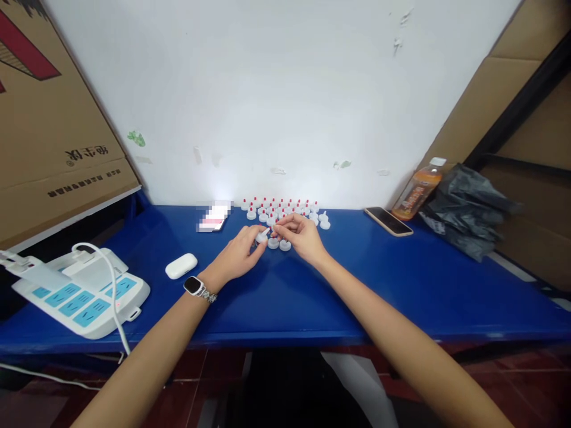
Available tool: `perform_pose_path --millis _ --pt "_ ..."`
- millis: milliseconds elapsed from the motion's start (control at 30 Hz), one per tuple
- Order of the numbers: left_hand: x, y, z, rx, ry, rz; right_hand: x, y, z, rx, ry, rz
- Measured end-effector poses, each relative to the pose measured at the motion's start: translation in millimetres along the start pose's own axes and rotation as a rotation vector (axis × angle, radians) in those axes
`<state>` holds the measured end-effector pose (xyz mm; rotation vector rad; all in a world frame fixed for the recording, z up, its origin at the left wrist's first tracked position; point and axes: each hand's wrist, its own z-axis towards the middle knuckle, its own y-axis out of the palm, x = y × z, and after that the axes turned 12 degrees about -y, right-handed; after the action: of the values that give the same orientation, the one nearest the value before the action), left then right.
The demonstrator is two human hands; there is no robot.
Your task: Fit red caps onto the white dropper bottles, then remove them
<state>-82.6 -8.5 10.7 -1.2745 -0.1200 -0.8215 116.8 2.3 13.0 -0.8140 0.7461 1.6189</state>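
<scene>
My left hand (243, 249) is closed, its thumb and fingers gripping a translucent white nozzle cap (262, 237) whose pointed spout tilts up to the right. My right hand (301, 235) is pinched just beside that spout; whatever lies between its fingertips is too small to make out. Behind my hands, several white nozzle caps with red tips (263, 217) stand in rows near the wall. A few white nozzle caps without red tips (325, 224) sit at the right end of the rows. Close under my hands are more white caps (285, 245), partly covered by my fingers.
On the left of the blue table (285, 303) lie a power strip (89, 303) with a white cable, and a white earbud case (181, 266). A phone (388, 221), an orange drink bottle (417, 190) and a black plastic bag (473, 208) are at the right.
</scene>
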Motion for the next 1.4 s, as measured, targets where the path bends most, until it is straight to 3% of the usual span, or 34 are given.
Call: perform_pose_path --millis 167,567,867,1067,1233,1400 --pt "8.3 -1.8 -2.1 -0.012 0.118 0.081 -0.1 2.5 -1.6 -0.009 0.01 0.015" --pt "11.5 0.2 -4.6 -0.038 0.166 0.133 -1.1 6.8 -7.7 -0.055 -0.135 -0.188" --pt "14.8 -2.9 -4.7 -0.031 0.131 0.07 -1.7 6.2 -0.7 -0.085 -0.093 -0.097" --pt "-2.3 -2.1 0.3 0.058 0.017 -0.081 -0.8 4.5 -0.8 -0.101 -0.08 -0.121" --pt "-27.2 -5.3 6.3 0.099 -0.115 -0.099 7.0 4.5 36.2 -0.098 -0.126 -0.382" --pt "-41.1 -6.8 8.4 0.048 -0.18 -0.082 25.7 16.5 92.4 -0.35 -0.125 -0.779"
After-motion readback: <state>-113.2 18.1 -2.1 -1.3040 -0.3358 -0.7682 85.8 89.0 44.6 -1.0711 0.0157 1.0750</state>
